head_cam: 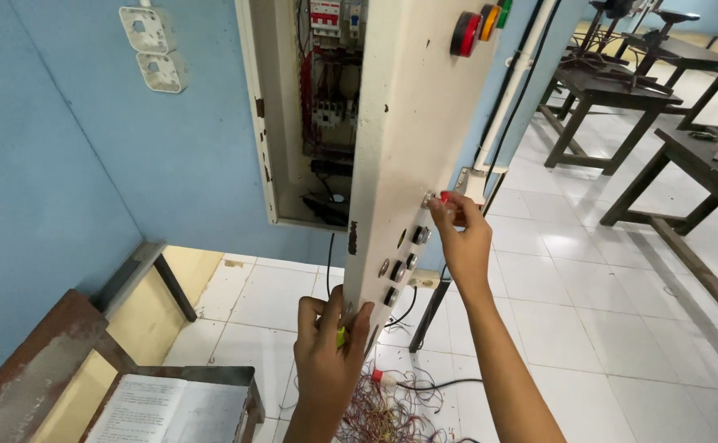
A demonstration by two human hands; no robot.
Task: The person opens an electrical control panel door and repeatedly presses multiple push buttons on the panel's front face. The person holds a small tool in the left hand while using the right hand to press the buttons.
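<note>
1. Pale blue painted wall [63,205] fills the frame from 9 to 12 o'clock; two white plastic wall sockets [154,51] sit at 11 o'clock.
2. Cream metal electrical cabinet [281,115] is mounted on the wall at 12 o'clock, interior open to view, with rows of breakers and red wiring [330,74].
3. Cream metal cabinet door [412,123] stands swung open, seen edge-on, running from 12 o'clock down to centre. Red and orange round indicator lamps [475,29] sit at its top; several small round push-button fittings [404,262] are already seated lower down.
4. Dark wooden workbenches [662,107] stand at 2 o'clock on white tiled floor [588,312].
5. Open paper booklet [170,406] lies on a rusty metal stand at 7 o'clock.
6. Left hand [330,353], at 6 o'clock, is wrapped around the door's lower edge, fingers curled closed; something small and yellow-green shows in the grip, kind unclear.
7. Right hand [461,238], just right of centre, pinches a small red-capped button fitting [439,198] against the door face, fingertips nearly closed on it.
8. Tangle of loose coloured wires [387,410] lies on the floor at 6 o'clock, unconnected; judged: fitting mounting is in progress, wiring remains.
</note>
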